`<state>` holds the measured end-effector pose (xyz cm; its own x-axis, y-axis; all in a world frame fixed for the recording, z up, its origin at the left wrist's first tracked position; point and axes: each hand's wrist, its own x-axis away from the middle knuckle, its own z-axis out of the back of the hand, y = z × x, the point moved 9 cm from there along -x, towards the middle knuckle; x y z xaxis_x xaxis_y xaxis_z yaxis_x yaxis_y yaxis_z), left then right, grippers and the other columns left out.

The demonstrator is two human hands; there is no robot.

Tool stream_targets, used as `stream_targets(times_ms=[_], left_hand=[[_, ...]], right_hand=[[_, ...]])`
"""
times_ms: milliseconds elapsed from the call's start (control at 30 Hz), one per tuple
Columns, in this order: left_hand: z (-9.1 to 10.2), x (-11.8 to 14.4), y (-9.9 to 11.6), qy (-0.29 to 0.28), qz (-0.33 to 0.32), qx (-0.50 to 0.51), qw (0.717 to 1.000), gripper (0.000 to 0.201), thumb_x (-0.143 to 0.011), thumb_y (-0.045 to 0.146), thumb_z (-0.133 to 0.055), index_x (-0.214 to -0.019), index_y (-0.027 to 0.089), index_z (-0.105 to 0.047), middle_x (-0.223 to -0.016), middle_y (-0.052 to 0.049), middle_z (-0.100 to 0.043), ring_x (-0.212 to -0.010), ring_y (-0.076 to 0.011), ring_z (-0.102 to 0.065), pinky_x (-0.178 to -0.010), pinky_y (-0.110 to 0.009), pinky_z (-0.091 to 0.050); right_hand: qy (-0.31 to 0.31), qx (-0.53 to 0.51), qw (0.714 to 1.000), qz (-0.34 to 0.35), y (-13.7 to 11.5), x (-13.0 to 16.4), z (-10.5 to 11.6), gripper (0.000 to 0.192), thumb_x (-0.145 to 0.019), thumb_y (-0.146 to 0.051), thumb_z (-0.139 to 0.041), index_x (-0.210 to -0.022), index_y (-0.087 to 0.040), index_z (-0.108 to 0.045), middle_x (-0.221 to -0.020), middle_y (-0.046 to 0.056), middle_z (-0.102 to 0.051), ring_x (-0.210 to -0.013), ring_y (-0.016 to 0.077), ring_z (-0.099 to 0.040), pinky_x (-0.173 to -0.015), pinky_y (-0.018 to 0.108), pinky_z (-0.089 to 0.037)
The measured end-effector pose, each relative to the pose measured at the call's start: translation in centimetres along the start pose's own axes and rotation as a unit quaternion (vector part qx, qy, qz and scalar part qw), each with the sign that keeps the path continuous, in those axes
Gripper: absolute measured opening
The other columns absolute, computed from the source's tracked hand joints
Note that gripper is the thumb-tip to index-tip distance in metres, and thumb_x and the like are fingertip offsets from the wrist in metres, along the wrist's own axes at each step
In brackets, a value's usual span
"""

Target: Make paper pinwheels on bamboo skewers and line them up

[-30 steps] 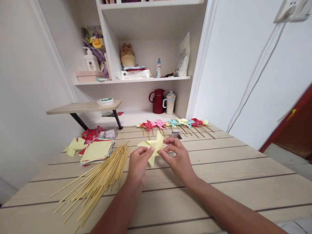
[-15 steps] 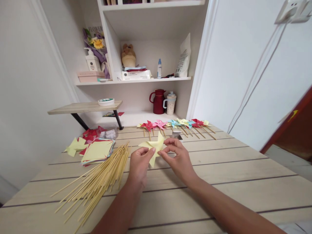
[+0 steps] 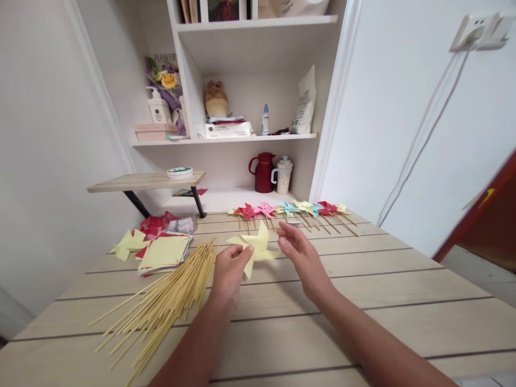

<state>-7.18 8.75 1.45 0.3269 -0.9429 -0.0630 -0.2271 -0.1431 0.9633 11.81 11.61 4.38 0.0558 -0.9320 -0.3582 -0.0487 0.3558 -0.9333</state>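
Observation:
A folded yellow paper pinwheel [image 3: 258, 244] is pinched at its centre by my left hand [image 3: 230, 271], a little above the wooden table [image 3: 363, 301]. Just right of the pinwheel, my right hand [image 3: 300, 255] hovers with its fingers apart and holds nothing. A pile of thin bamboo sticks [image 3: 169, 295] lies to the left of my left hand. Beyond them sits a stack of coloured paper squares [image 3: 163, 252].
A row of finished pinwheels on sticks [image 3: 294, 210] lies along the table's far edge. Red and yellow folded papers [image 3: 139, 234] lie at the far left. Behind stand a small raised shelf [image 3: 145, 181], a red jug [image 3: 264, 172] and a mug [image 3: 283, 175].
My right hand has let go of the yellow pinwheel and drawn slightly right with its fingers spread. The left hand keeps holding it. The view has tilted a little.

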Motion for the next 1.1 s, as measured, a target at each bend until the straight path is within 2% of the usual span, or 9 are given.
stream_targets(times_ms=[100, 200, 300, 400, 533, 767, 1000, 1100], left_hand=[[-1.1, 0.7, 0.6, -0.028, -0.008, -0.014, 0.999, 0.027, -0.064, 0.038, -0.081, -0.073, 0.014, -0.072, -0.072, -0.003, -0.071, -0.065, -0.0135, -0.061, -0.064, -0.024, -0.044], [-1.6, 1.1, 1.0, -0.040, -0.014, -0.029, 0.999, 0.025, -0.065, 0.037, -0.080, -0.073, 0.015, -0.073, -0.072, -0.002, -0.071, -0.066, -0.0135, -0.061, -0.064, -0.023, -0.044], [-1.7, 1.3, 1.3, -0.038, -0.021, -0.040, 0.998, 0.022, -0.065, 0.035, -0.079, -0.072, 0.015, -0.074, -0.070, -0.002, -0.070, -0.064, -0.0128, -0.060, -0.062, -0.023, -0.043], [-1.9, 1.3, 1.3, -0.044, -0.019, -0.042, 0.998, 0.021, -0.065, 0.034, -0.079, -0.071, 0.015, -0.074, -0.070, -0.002, -0.070, -0.064, -0.0132, -0.060, -0.061, -0.023, -0.044], [-2.1, 1.3, 1.2, -0.051, -0.019, -0.041, 0.998, 0.023, -0.065, 0.035, -0.079, -0.073, 0.014, -0.074, -0.071, -0.003, -0.071, -0.064, -0.0135, -0.061, -0.062, -0.023, -0.044], [-2.4, 1.4, 1.2, -0.058, -0.021, -0.046, 0.997, 0.024, -0.066, 0.036, -0.079, -0.076, 0.015, -0.074, -0.071, -0.003, -0.071, -0.068, -0.0150, -0.062, -0.064, -0.023, -0.045], [-2.3, 1.6, 1.0, -0.045, -0.029, -0.058, 0.997, 0.024, -0.065, 0.038, -0.080, -0.069, 0.016, -0.072, -0.064, -0.001, -0.066, -0.063, -0.0141, -0.060, -0.060, -0.023, -0.043], [-2.1, 1.6, 0.7, -0.029, -0.022, -0.069, 0.997, 0.027, -0.063, 0.039, -0.082, -0.070, 0.014, -0.072, -0.067, -0.003, -0.069, -0.064, -0.0145, -0.060, -0.062, -0.024, -0.043]], right_hand=[[-0.047, -0.028, 0.997, -0.049, 0.8, 0.1, -0.8, 0.067, -0.073, -0.051, -0.076, -0.132, -0.027, -0.056, -0.136, 0.010, -0.058, -0.127, 0.0305, -0.050, -0.104, 0.047, -0.041], [-0.094, -0.049, 0.992, -0.074, 0.6, 0.5, -1.7, 0.058, -0.070, -0.048, -0.079, -0.121, -0.026, -0.064, -0.135, 0.010, -0.060, -0.126, 0.0318, -0.052, -0.103, 0.047, -0.041], [-0.123, -0.033, 0.990, -0.055, -0.3, 0.7, -2.3, 0.050, -0.068, -0.043, -0.081, -0.113, -0.026, -0.069, -0.130, 0.009, -0.062, -0.122, 0.0324, -0.054, -0.101, 0.047, -0.042], [-0.137, -0.006, 0.990, -0.032, -0.6, 0.9, -2.8, 0.042, -0.067, -0.039, -0.081, -0.105, -0.026, -0.073, -0.132, 0.007, -0.058, -0.121, 0.0314, -0.054, -0.101, 0.045, -0.042], [-0.119, -0.011, 0.993, -0.023, -0.2, 0.8, -2.7, 0.028, -0.068, -0.039, -0.080, -0.091, -0.024, -0.076, -0.125, 0.007, -0.060, -0.119, 0.0300, -0.054, -0.101, 0.043, -0.041], [-0.084, -0.040, 0.995, -0.035, -0.1, 0.7, -2.2, 0.020, -0.070, -0.039, -0.078, -0.079, -0.021, -0.077, -0.105, 0.007, -0.065, -0.102, 0.0261, -0.060, -0.093, 0.039, -0.046], [-0.079, -0.025, 0.995, -0.047, 0.4, 0.8, -2.0, 0.021, -0.073, -0.037, -0.075, -0.086, -0.021, -0.077, -0.092, 0.006, -0.075, -0.089, 0.0263, -0.067, -0.086, 0.041, -0.051], [-0.082, -0.013, 0.995, -0.052, 0.6, 0.9, -2.0, 0.023, -0.074, -0.037, -0.073, -0.088, -0.019, -0.077, -0.091, 0.007, -0.076, -0.089, 0.0274, -0.069, -0.084, 0.041, -0.052]])
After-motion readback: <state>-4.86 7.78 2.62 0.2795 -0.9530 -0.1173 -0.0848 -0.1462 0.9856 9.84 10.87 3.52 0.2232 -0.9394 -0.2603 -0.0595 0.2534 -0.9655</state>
